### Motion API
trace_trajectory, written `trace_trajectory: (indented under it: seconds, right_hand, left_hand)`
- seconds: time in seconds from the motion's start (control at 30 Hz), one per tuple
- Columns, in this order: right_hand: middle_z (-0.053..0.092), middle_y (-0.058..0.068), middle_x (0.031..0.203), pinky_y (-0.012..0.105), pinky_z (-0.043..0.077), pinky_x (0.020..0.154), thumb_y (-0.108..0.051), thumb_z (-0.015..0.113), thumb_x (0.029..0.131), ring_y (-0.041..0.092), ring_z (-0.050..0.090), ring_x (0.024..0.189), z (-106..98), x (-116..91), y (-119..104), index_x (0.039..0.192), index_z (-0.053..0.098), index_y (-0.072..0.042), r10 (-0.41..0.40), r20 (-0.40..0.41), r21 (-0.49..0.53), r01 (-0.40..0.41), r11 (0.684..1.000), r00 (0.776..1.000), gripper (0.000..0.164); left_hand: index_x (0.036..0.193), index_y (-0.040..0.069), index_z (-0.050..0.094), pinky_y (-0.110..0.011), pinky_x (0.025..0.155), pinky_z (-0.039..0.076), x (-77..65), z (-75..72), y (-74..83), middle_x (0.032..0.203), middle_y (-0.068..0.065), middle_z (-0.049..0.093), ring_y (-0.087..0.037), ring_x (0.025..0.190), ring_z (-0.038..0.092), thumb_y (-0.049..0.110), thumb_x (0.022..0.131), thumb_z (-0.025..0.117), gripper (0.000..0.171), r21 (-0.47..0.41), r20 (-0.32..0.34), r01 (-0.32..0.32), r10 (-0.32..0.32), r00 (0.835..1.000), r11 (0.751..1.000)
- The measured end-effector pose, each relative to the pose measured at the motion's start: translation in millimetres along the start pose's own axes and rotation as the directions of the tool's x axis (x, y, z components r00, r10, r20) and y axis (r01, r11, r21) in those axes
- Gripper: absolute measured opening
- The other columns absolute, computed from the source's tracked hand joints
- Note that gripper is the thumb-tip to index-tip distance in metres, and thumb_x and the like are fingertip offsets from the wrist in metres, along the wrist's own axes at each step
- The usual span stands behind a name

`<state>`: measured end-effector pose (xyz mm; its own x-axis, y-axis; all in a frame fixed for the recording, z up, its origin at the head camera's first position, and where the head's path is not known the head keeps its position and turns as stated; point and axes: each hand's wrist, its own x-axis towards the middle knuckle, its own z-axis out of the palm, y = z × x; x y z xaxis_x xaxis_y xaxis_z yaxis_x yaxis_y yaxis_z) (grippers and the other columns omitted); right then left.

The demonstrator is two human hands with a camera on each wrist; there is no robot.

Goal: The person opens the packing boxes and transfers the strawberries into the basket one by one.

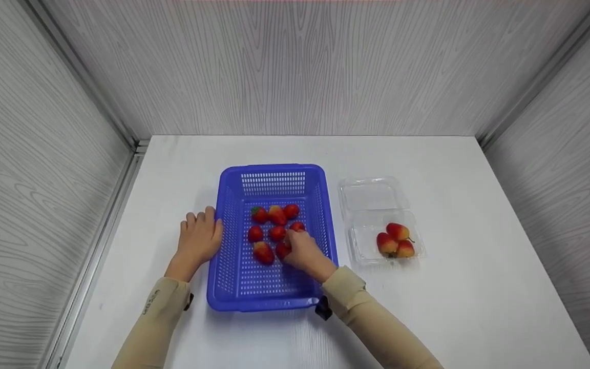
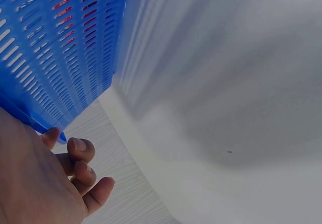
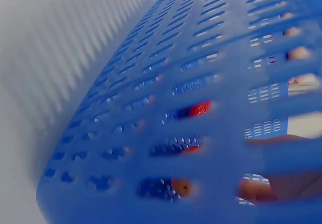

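A blue perforated plastic basket (image 1: 273, 303) holds several red strawberries (image 1: 263, 253) on its floor. My left hand (image 1: 200, 237) holds the basket's left rim; the left wrist view has its other fingers (image 2: 100, 191) loosely bent outside the wall. Inside the basket, my right hand (image 1: 306, 253) reaches down with curled fingers and pinches a strawberry (image 1: 282, 250), partly covered by the hand. Another strawberry (image 1: 297, 226) lies just beyond its knuckles. In the right wrist view the basket wall (image 3: 226, 83) covers most of the hand, and bits of red show through the slots.
To the basket's right lies a clear plastic clamshell box (image 1: 372, 196), its lid folded back. Several small red-and-yellow fruits (image 1: 396, 231) sit in its near half. Wood-grain panels (image 1: 295, 66) enclose the white table (image 1: 479, 287) at the back and sides.
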<state>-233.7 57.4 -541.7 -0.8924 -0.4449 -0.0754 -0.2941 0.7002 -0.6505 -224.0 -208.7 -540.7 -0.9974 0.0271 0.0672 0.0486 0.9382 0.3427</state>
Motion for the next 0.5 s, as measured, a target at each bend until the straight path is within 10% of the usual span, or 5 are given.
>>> trace_trajectory:
  seconds: [0.5]
  right_hand:
    - [0.065, 0.018, 0.090, 0.043, 0.049, 0.076, 0.001, 0.077, 0.071, 0.027, 0.056, 0.082, -44.4, -15.6, 8.1, 0.092, 0.064, 0.004, -0.063, -0.129, 0.076, 0.074, 0.994, 0.990, 0.024]
  left_hand:
    - [0.129, -0.009, 0.039, -0.057, 0.084, 0.032, -1.3, 1.8, 6.1, 0.106, -0.029, 0.053, -0.044, 0.097, 0.041, 0.026, 0.103, 0.031, 0.044, 0.012, -0.002, 0.007, -0.007, 1.000, 1.000]
